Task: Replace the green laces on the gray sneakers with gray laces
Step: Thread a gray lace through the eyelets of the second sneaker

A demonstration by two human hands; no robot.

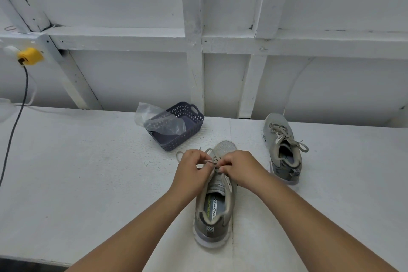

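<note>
At lower centre of the frame, the near sneaker (215,201) stands on the white bench (88,172). Our left hand (191,169) and right hand (239,169) each pinch its lace (215,159). The second sneaker (283,148) sits at right; a basket (176,126) lies above centre.

Bright, even, cool-white light throughout, no single source apparent. Shadows faint and soft: thin dark edges under the near sneaker (215,201) and the basket (176,126), a pale one beside the far sneaker (283,148). No harsh glare; only dull sheen on the plastic bag (154,119). Strong wide-angle bending toward the edges, wall beams (194,40) bowed, desk (77,172) edge curved. Slightly soft overall, fine detail smeared at the fingertips of both hands (217,164). Lower left corner dark.
</note>
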